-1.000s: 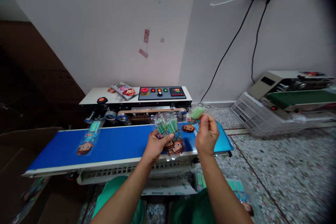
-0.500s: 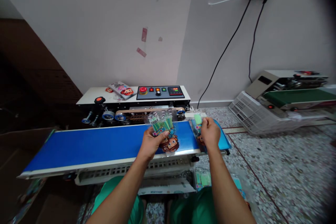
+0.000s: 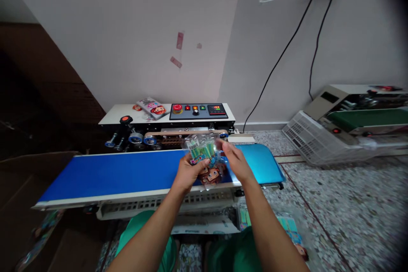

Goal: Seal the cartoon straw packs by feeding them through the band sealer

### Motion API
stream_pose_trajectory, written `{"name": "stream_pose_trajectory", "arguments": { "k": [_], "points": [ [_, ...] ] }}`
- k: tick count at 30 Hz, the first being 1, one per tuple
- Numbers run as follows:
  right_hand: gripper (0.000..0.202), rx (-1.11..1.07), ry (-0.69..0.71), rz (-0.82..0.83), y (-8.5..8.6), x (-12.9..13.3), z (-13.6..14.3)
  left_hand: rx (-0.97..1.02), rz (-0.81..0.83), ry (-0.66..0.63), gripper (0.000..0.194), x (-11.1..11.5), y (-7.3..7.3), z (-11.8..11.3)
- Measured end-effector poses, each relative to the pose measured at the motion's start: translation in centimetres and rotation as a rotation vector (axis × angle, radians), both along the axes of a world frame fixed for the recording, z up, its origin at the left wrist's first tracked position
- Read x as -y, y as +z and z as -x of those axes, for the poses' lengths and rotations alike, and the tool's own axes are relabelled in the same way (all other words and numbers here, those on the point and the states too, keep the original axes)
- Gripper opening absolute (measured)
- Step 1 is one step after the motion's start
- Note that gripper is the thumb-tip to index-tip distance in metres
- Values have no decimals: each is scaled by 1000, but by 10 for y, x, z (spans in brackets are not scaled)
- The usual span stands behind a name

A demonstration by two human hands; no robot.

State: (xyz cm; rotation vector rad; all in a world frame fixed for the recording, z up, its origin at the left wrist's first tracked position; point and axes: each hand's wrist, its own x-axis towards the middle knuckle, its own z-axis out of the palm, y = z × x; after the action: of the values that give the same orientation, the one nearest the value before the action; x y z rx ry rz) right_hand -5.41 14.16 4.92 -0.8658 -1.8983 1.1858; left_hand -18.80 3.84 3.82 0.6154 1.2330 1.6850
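My left hand (image 3: 187, 174) is closed on a bundle of clear plastic packets (image 3: 204, 149), thumb across the front. Green sticks show inside them, with a printed cartoon face at the lower end. My right hand (image 3: 237, 162) is closed at the bundle's right edge, fingertips slightly blurred, with a similar packet brought against the others. Its exact outline is hard to separate from the bundle. Both hands are above the blue conveyor belt (image 3: 121, 174) of a sealing machine (image 3: 137, 112).
The machine's control panel (image 3: 197, 111) has a red stop button and lit display. Printed pouches (image 3: 153, 108) lie on its top. More packets (image 3: 288, 225) are low at right. A white plastic basket (image 3: 302, 140) stands beside another machine (image 3: 344, 93). Cardboard (image 3: 19, 195) is at left.
My right hand has moved left from the belt's right end, bringing its packet to the bundle in my left hand. The view has shifted slightly.
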Motion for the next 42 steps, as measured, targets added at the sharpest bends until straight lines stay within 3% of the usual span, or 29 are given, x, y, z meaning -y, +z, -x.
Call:
{"name": "stream_pose_trajectory", "arguments": {
  "k": [1, 3, 8, 12, 15, 18, 22, 27, 31, 35, 39, 42],
  "points": [
    [37, -82, 105, 65, 2, 5, 1, 2, -7, -2, 35, 0, 0, 0],
    [28, -203, 160, 152, 4, 12, 3, 6, -13, -7, 34, 0, 0, -2],
    [19, -384, -28, 285, -4, 12, 7, 53, -25, -20, 34, 1, 4, -6],
    [22, -507, -64, 331, -9, 10, 10, 94, -48, 4, 33, 0, 7, -8],
    [23, -589, -143, 282, -9, 9, 11, 108, -56, 19, 31, -1, 6, -8],
    [25, -597, -341, 111, -8, 0, 3, 96, -31, 52, 28, -1, 5, -5],
    [31, -394, -562, -52, -9, -26, -27, 74, -22, 77, 26, 0, 7, 0],
    [33, 328, -623, -157, -24, -52, -57, 16, -11, 53, 28, 0, 8, 0],
    [31, 664, -619, -160, -30, -57, -46, -10, 22, 19, 30, 0, 4, -2],
    [29, 696, -509, -168, -26, -53, -19, -8, 32, 22, 32, 0, 1, 0],
    [39, 349, -380, -175, -17, -33, -3, 25, 12, 50, 34, 0, 2, 2],
    [41, -33, -47, 26, -9, -9, 4, 44, -7, 59, 33, -1, 5, 2]
  ]
}}
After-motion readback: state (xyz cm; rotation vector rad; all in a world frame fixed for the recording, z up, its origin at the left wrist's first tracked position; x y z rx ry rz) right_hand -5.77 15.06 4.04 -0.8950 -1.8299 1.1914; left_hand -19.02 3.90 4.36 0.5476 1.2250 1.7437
